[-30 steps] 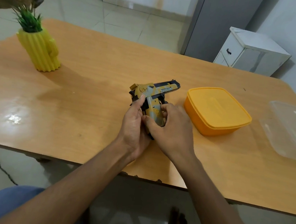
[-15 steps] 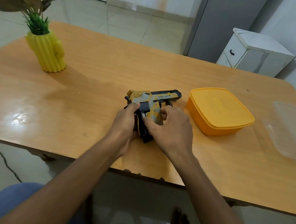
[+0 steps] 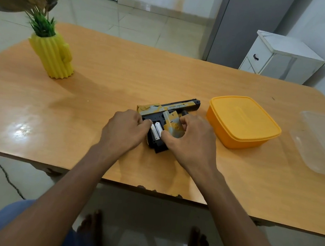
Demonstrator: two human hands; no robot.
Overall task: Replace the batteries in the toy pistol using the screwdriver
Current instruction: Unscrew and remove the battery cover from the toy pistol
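Hands: left hand (image 3: 124, 132) presses fingertips on the grip's left edge; right hand (image 3: 190, 139) pinches the loosened grip cover (image 3: 172, 126).
Toy pistol (image 3: 166, 117): yellow, grey and black, lying flat on the worktop (image 3: 101, 89) between both hands; grip open, two white batteries (image 3: 155, 132) showing side by side.
Axis: barrel points right and slightly away, grip toward the person.
Beyond: orange lidded box (image 3: 243, 120) just beside the muzzle; yellow cactus vase (image 3: 53, 56) far left.

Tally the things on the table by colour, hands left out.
Yellow or orange: 3: vase, pistol (part black), box
White: 2: batteries
Clear: 1: container
Total: 6. No screwdriver shows.
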